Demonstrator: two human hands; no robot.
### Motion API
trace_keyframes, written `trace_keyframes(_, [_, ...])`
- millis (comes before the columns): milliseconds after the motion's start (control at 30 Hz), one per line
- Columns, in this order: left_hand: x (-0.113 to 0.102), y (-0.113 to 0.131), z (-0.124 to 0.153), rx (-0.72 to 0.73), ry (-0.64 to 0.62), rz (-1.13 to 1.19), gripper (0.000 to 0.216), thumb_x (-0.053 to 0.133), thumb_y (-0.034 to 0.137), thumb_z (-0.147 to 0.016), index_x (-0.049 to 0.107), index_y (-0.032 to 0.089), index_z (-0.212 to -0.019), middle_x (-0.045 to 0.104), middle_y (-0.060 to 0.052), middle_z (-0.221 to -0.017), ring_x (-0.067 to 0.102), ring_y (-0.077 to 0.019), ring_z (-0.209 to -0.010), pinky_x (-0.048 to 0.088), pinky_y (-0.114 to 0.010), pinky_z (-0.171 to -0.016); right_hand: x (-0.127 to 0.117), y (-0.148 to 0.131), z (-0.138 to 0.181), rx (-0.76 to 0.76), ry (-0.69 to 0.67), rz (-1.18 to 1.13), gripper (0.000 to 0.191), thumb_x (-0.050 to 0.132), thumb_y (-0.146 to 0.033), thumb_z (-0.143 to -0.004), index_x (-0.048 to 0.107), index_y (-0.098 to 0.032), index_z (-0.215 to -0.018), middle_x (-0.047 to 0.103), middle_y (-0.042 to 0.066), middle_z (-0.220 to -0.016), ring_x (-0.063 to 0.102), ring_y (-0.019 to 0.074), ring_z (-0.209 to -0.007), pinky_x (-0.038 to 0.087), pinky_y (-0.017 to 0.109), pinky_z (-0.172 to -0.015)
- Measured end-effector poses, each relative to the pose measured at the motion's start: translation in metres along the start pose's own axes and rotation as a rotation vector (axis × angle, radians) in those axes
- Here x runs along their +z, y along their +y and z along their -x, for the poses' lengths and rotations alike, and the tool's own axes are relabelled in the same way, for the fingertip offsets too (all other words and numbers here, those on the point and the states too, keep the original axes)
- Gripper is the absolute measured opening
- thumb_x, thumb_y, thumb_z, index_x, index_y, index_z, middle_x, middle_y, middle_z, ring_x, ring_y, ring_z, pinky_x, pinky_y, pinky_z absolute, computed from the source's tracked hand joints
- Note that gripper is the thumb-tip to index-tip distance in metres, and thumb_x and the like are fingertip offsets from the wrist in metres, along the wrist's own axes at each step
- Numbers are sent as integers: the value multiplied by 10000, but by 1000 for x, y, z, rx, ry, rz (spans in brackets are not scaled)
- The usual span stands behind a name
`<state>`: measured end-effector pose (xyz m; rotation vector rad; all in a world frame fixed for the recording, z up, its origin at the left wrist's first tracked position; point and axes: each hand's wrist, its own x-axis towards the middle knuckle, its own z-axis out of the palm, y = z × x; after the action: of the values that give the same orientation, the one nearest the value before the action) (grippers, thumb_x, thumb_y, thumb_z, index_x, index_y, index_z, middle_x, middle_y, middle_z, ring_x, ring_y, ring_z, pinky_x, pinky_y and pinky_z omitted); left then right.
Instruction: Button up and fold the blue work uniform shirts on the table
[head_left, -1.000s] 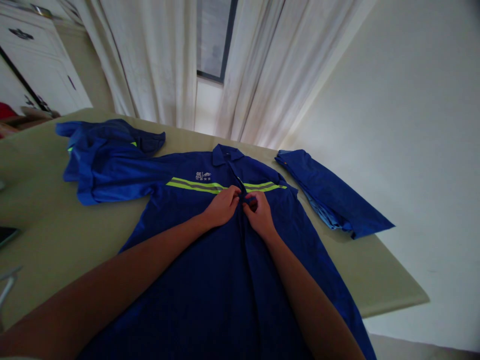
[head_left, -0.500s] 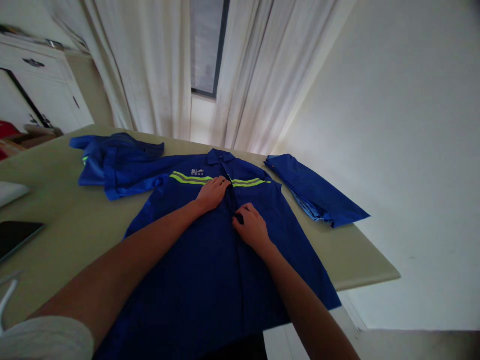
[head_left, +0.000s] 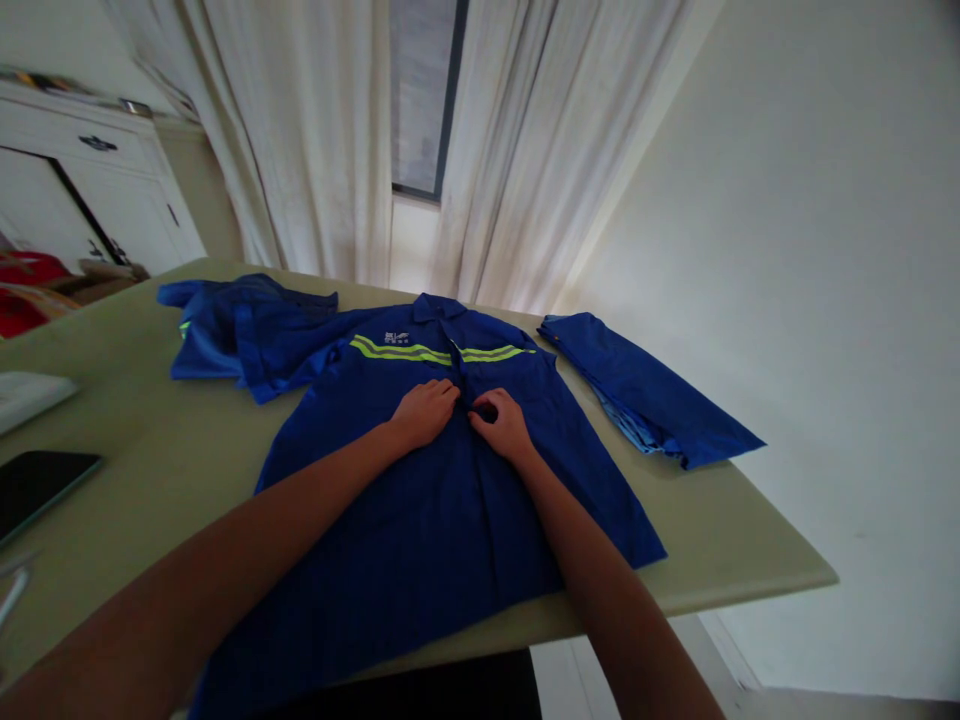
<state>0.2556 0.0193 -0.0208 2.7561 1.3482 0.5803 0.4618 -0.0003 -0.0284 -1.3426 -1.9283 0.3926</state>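
A dark blue work jacket [head_left: 390,540] with a collar and a yellow-and-grey reflective band lies front up before me. My left hand [head_left: 427,412] is closed at the jacket's front opening, just below the band, its fingertips on the placket edge. Beside it on the right, my right hand [head_left: 501,422] pinches the other side of the placket between thumb and forefinger. The two hands are a small gap apart. Any button between the fingers is too small to make out.
The jacket lies on a pale green table [head_left: 750,540]. Folded blue garments [head_left: 645,385] lie at the right, and a crumpled blue garment [head_left: 217,330] at the far left. A phone [head_left: 45,485] and a white object [head_left: 34,395] sit at the left edge. Curtains [head_left: 315,150] hang behind.
My left hand has slid down the placket from the reflective band to below it. The right hand has come closer to it. The jacket's lower hem has shifted up onto the table.
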Motion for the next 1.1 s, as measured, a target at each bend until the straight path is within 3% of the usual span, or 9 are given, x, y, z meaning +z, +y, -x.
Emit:
trace_keyframes(100, [-1,3,13,102,37,117,267,446,313,-1036,675,199,-1110,675,-90,-1104,616,-242,-1029,470,-402,-949,-6,-4,7,-46,4,-28,174,672,-192,-802,710,-201,-971,628,57,-1019,618,186,-877,514,316,-812])
trace_keyframes(233, [-2,5,22,228,-24,205,229,557,379,-1007,688,243,-1137,679,-51,-1121,619,-232,-1060,453,-398,-1002,-14,-5,10,13,-32,-9,180,623,-203,-852,737,-204,-991,630,41,-939,591,166,-764,491,310,-750])
trace_keyframes(433, [0,15,12,141,-42,122,216,494,291,-1028,691,202,-1012,673,-75,-1005,617,-237,-956,498,-367,-879,-20,2,2,147,-59,-125,177,622,-268,-863,745,-217,-979,680,12,-851,609,167,-750,462,303,-736])
trace_keyframes(600, [1,20,12,87,-12,96,223,449,286,-1042,654,203,-1019,679,-78,-989,625,-242,-948,498,-369,-864,-32,0,6,273,-189,-300,225,709,-340,-812,732,-196,-983,707,8,-830,623,167,-745,476,295,-718])
trace_keyframes(733, [1,23,10,-31,-52,238,198,433,269,-1038,622,215,-1019,695,-62,-955,654,-233,-923,509,-372,-861,-38,-11,13,193,-248,-148,191,703,-236,-792,736,-208,-978,705,17,-915,585,143,-723,462,281,-701])
trace_keyframes(900, [2,25,11,-41,-31,352,193,423,228,-1021,615,204,-1023,691,-75,-979,651,-238,-945,505,-395,-891,-28,-12,16,175,-196,24,202,623,-147,-788,758,-208,-926,652,8,-790,569,145,-696,441,287,-694])
trace_keyframes(1100, [6,22,16,22,-10,382,145,507,187,-959,628,223,-1030,686,-55,-977,634,-225,-927,501,-373,-863,-25,-8,14,396,-152,-334,184,576,-311,-866,719,-215,-928,684,0,-793,592,158,-703,453,263,-645])
